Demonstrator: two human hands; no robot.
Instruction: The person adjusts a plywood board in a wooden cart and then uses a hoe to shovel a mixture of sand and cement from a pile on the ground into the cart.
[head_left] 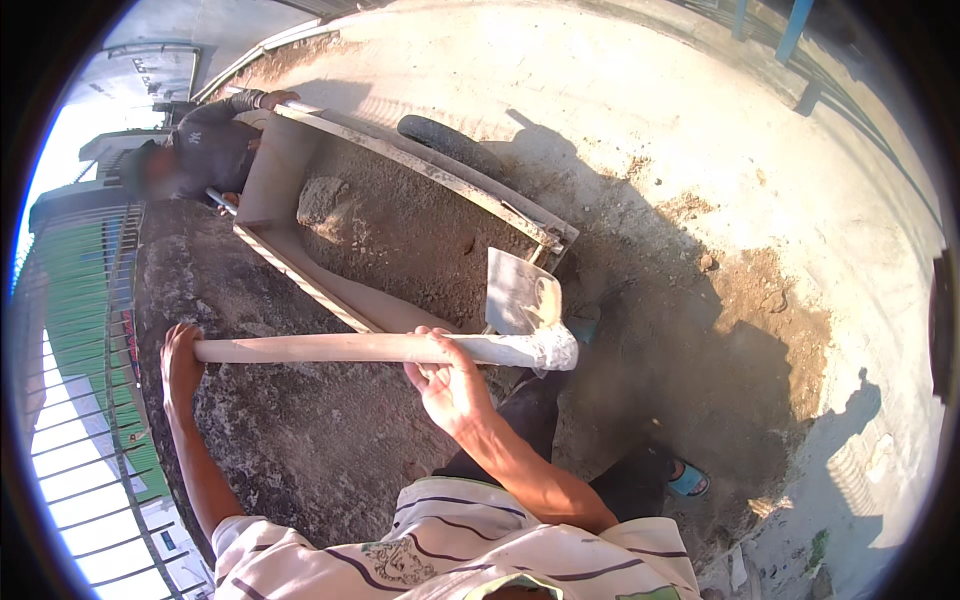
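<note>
I hold a hoe level across my front, its pale wooden handle [320, 348] running left to right. My left hand [180, 362] is closed round the handle's left end. Closer to the head, my right hand [447, 388] grips the shaft, fingers curled about it. At the right end the hoe's flat metal blade [520, 290] points away from me, over the near right corner of a wooden-sided cart [385, 165]. Brown soil [410, 220] fills much of the cart's bed. Whether the blade touches the cart cannot be made out.
Another person [215, 150] stands at the cart's far left end, holding its handles. A black wheel [448, 143] shows on its far side. Loose soil [770, 310] covers the ground at right. My sandalled foot [688, 478] stands there. A barred fence [100, 400] runs along the left.
</note>
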